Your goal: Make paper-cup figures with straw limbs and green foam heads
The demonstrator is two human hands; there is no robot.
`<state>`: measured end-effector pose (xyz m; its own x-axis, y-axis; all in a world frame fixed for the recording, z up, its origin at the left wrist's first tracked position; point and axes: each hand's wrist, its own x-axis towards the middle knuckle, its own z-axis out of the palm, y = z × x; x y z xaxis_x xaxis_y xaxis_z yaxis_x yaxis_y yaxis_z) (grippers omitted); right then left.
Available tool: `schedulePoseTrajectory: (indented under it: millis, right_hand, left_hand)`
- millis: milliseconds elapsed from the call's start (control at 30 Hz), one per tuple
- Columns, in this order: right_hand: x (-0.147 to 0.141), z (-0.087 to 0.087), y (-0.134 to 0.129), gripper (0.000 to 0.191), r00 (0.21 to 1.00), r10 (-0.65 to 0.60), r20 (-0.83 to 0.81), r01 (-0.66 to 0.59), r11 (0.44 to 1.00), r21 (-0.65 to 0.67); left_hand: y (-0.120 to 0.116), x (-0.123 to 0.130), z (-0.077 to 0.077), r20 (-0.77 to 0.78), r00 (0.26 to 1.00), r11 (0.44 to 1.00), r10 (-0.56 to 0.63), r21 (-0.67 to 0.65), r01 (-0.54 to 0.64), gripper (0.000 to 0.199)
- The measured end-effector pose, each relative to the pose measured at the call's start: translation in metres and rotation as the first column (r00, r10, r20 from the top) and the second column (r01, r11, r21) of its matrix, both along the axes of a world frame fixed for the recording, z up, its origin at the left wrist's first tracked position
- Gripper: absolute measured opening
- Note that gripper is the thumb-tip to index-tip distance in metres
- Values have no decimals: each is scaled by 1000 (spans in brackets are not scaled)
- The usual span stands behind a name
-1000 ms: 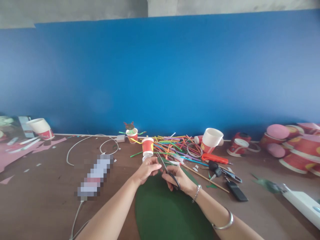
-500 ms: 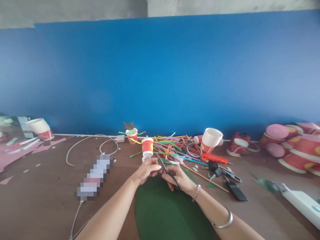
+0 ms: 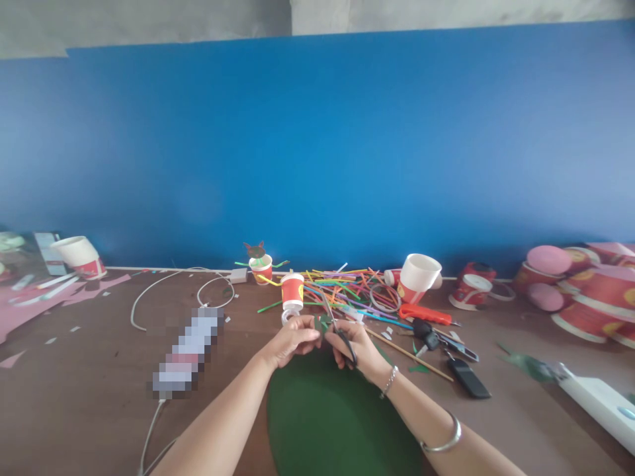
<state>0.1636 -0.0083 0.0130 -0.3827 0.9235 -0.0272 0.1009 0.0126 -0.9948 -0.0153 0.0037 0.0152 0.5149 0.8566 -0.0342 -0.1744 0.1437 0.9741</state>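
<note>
Over the dark green mat point(image 3: 337, 416), left hand point(image 3: 296, 340) pinches a small green scrap point(image 3: 324, 324); right hand point(image 3: 362, 352) grips the scissors point(image 3: 341, 334), blades pointing away and slightly left, just right of that scrap.

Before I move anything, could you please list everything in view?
Wall: one, blue, behind
Table: one, brown, below
Cups: many, red-white, back and right
Animal cutout: one, dark, back
Straws: many, multicoloured, back
Paper: several, pink, left
Blurred object: one, pale, left
Cables: uncountable, white, left
Adapter: one, white, back
Orange tool: one, orange, right
Stick: one, tan, right
Keys: bunch, black-silver, right
White tool: one, white, right
Sheet: one, green, front
Snippet: one, green, centre
Scissors: one, black-handled, centre
Bracelets: two, silver, lower right
Left hand: one, bare, pinching snippet
Right hand: one, bare, gripping scissors
</note>
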Motion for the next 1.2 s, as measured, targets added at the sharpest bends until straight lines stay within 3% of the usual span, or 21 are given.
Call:
schedulePoseTrajectory:
  millis: [200,267,500,700,933,1200]
  right_hand:
    - [0,-1,1,31,994,-48,-97,51,998,27]
    - [0,0,2,30,992,-66,-109,70,997,29]
    - [0,-2,5,29,984,-135,-120,136,991,7]
    - [-2,-5,4,35,961,-233,-152,239,971,20]
    - [-4,-1,1,35,975,-154,-158,158,987,15]
    - [-6,-1,-6,36,993,92,-78,-94,995,-22]
  left_hand:
    - [-7,9,4,-171,975,989,-143,3,146,17]
    - [-7,11,5,-179,978,994,-106,9,110,17]
    - [-4,11,6,-78,972,975,220,57,-216,22]
    - [-6,18,6,-36,987,987,158,2,-158,33]
    - [-8,24,5,-2,961,960,277,41,-277,33]
    - [-5,20,8,20,877,877,481,14,-481,28]
